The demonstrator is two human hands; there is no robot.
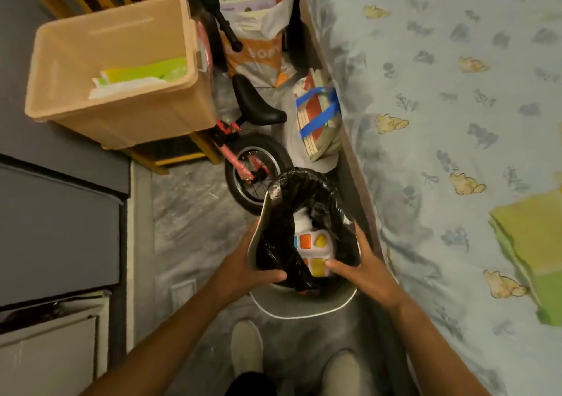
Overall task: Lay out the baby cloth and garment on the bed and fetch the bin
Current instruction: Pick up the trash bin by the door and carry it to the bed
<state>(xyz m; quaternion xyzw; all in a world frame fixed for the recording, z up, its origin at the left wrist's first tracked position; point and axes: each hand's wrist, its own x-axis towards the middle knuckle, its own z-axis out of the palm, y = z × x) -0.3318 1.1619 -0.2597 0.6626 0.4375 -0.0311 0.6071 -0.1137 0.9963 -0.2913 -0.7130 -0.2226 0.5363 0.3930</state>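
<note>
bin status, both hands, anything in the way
Left hand and right hand grip the bin rim, either side. Black liner, toy inside. Small bike just ahead, bed right.

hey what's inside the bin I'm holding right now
The bin is lined with a black bag. Inside lies a white toy with orange and yellow buttons, plus something white above it. The bag's folds cover whatever lies beneath.
</note>
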